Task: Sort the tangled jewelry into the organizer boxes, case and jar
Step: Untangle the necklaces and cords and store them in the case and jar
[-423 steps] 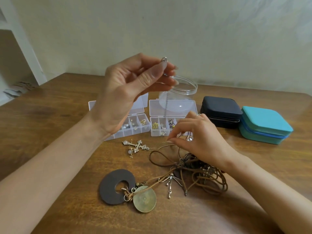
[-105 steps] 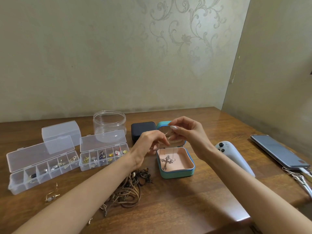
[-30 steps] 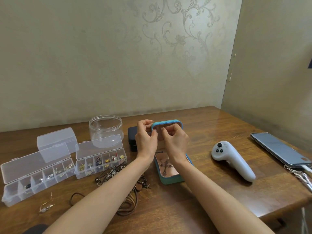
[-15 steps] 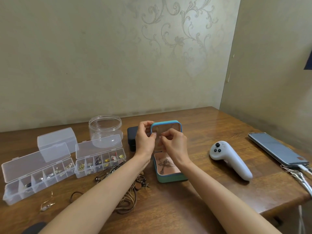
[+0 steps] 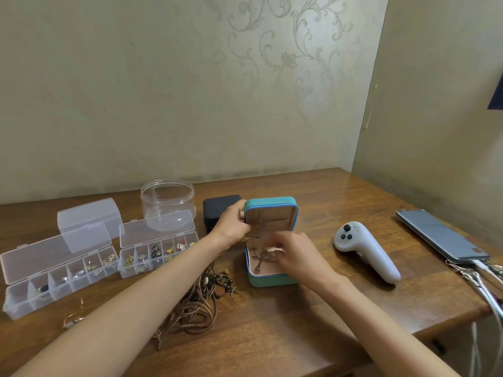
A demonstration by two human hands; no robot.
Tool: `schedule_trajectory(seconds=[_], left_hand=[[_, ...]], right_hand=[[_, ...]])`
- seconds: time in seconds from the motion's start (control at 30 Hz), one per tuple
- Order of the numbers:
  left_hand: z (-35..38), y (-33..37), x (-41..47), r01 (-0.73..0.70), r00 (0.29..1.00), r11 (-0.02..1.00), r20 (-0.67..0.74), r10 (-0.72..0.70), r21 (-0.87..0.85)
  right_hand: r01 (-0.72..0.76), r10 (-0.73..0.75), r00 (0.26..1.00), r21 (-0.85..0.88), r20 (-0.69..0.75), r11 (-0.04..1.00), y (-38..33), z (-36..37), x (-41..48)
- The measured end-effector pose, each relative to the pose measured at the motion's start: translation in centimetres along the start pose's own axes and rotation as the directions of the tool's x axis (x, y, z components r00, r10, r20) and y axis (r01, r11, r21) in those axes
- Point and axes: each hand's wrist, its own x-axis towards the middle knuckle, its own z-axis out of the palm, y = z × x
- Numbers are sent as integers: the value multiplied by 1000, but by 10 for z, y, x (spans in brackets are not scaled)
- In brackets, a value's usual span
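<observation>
Teal case (image 5: pixel 272 281) open, cross pendant (image 5: pixel 260 261) inside; left hand (image 5: pixel 233 225) grips lid (image 5: pixel 272 220); right hand (image 5: pixel 298 255) blurred, grip unclear.

Bare, slim forearms run to a bare left hand (image 5: pixel 232 227) and a blurred right hand (image 5: pixel 297 257).

Wooden table (image 5: pixel 272 336) bears organizer boxes (image 5: pixel 58 278), jar (image 5: pixel 167 205), teal case (image 5: pixel 269 281), controller (image 5: pixel 367 251), phone (image 5: pixel 441 235).

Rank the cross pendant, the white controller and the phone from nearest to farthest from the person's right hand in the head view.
From the right hand:
1. Cross pendant, just left, inside the teal case.
2. White controller, to the right.
3. Phone, farthest right, near the table edge.
</observation>
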Motion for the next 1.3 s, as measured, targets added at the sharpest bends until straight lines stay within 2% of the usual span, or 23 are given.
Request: schedule_trajectory(seconds=[0.1,0.17,0.23,0.37,0.47,0.67,0.77,0.8,0.87,0.93,0.97,1.0,1.13,1.23,1.3], left_hand=[[-6,0,1,-15,996,997,94,9,69],[-7,1,3,10,994,991,106,-24,132],[-7,1,4,64,995,989,73,-74,137],[-4,0,5,170,985,985,-22,-169,36],[1,-2,6,223,971,975,-99,-220,21],[5,3,13,295,931,944,-179,-319,-151],[2,8,16,324,923,933,-164,-348,-160],[0,9,17,329,926,936,-153,-346,-126],[-5,11,15,324,937,945,-127,-326,-37],[-10,12,13,307,946,951,-119,-302,23],[-12,12,13,302,948,953,-115,-296,29],[-13,12,12,299,949,954,-111,-295,23],[-16,9,10,295,947,955,-125,-297,-38],[-18,6,8,293,947,954,-122,-298,-57],[-20,4,7,287,950,957,-118,-289,-36]], right_hand=[[142,-129,980,-75,153,987,-2,3,-1],[162,-154,966,-22,207,987,-1,4,-1],[163,-174,968,74,181,984,2,3,-2],[212,-227,973,221,45,952,12,2,-12],[242,-275,956,252,105,937,14,2,-16],[292,-316,935,160,161,943,18,4,1],[287,-314,935,165,165,944,18,0,9],[284,-299,942,108,153,953,19,-3,9],[258,-239,962,-163,129,952,21,-4,7],[188,-139,980,-439,141,879,17,-2,3],[174,-117,983,-496,143,851,15,0,2],[175,-118,983,-497,144,850,12,2,1],[163,-149,986,-268,72,950,7,-5,2],[168,-148,985,-352,83,921,8,-5,1],[203,-173,978,-315,118,927,5,-1,-1]])
